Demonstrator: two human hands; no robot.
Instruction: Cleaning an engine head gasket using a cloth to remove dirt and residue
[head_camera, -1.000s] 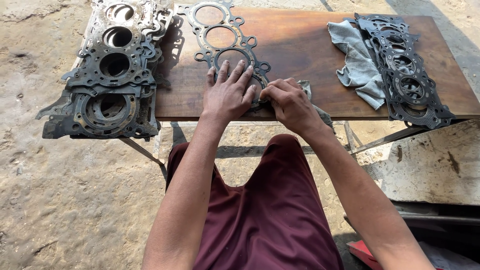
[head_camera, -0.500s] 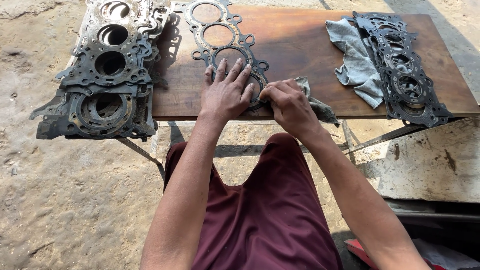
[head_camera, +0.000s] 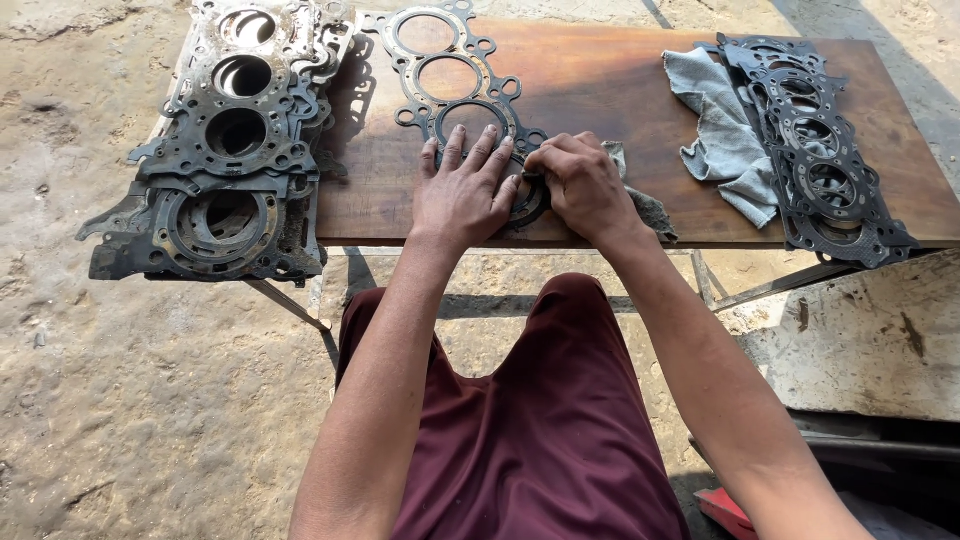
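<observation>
**Entry: single head gasket on the counter, near end being worked**

Item in hand: one thin, dark metal head gasket with round bores (head_camera: 448, 75), lying flat on the brown wooden counter (head_camera: 600, 90), running from the far edge toward me. All places below are given from this gasket.

Step, as I judge it: cleaning or scraping the nearest bore ring, at the gasket's near end.

My left hand (head_camera: 462, 190): flat and open, fingers spread, palm pressing the gasket's near end down. It grips nothing.

My right hand (head_camera: 583, 185): just right of the left, touching the gasket's near end, fingers curled shut around a grey rag (head_camera: 640, 205) that trails out to the right. Whether a tool sits inside the fist I cannot tell.

Next move, in my judgement: steady downward pressure from the left so the thin sheet does not slide or buckle while the right rubs.

Left of the gasket: a stack of dirty gaskets (head_camera: 225, 150) overhanging the counter edge.

Right of the gasket: a light grey cloth (head_camera: 722, 135), then a second gasket stack (head_camera: 820, 160).
</observation>
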